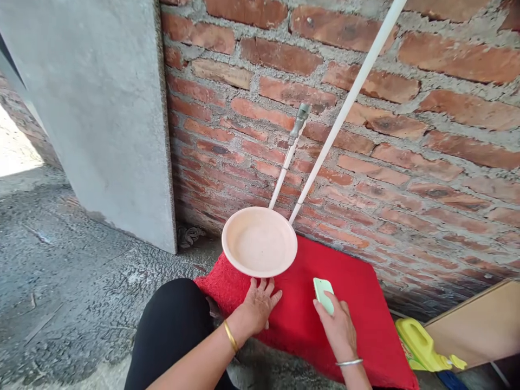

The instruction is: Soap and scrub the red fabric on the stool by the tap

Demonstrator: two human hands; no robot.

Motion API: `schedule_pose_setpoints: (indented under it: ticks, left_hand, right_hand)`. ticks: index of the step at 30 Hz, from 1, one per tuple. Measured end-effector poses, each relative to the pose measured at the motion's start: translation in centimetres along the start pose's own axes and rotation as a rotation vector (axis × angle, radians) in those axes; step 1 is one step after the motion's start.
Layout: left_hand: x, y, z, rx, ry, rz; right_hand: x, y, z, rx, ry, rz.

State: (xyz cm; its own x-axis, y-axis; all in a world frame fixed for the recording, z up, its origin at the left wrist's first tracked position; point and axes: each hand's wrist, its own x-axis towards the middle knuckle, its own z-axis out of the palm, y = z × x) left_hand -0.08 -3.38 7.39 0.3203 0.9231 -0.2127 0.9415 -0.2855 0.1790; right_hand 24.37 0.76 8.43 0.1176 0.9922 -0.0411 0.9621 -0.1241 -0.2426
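Note:
A pale pink basin [260, 244] rests at the back left of a red cloth [296, 319] that covers a low surface. Just in front of its near rim, my left hand [259, 303] is open, fingers spread and pointing at the basin; whether the fingertips touch the rim I cannot tell. My right hand [339, 325] grips a pale green oblong block [324, 292] with rounded ends, thumb on one side and fingers on the other. The block is over the middle of the red cloth, and its underside is hidden.
A brick wall [406, 184] stands directly behind, with a tap [299, 122] and a long white pipe [345, 108] against it. At right are a yellow jug [418, 344] and a cardboard sheet [479, 330]. A grey slab [105, 119] leans at left above rough floor.

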Motion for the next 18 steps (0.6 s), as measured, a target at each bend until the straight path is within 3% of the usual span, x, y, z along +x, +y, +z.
schedule_pose_setpoints:
  ticks: [6,9,11,16,18]
  left_hand:
    - [-0.2,-0.1,-0.6,0.011,-0.035,0.004]
    - [-0.2,-0.1,-0.7,0.011,-0.046,0.001]
    - [-0.2,0.0,-0.6,0.018,-0.028,-0.001]
    - [0.2,0.1,-0.3,0.014,-0.029,-0.007]
    - [0.2,0.1,-0.2,0.005,-0.049,-0.007]
  right_hand:
    - [-1.6,-5.9,2.0,-0.023,-0.017,-0.261]
    - [-1.9,-7.2,2.4,-0.030,-0.019,-0.341]
    - [-1.4,-5.9,2.1,-0.039,-0.025,-0.291]
    - [0.3,0.2,0.1,-0.062,-0.029,0.030]
    - [0.4,1.3,-0.2,-0.040,-0.004,0.086]
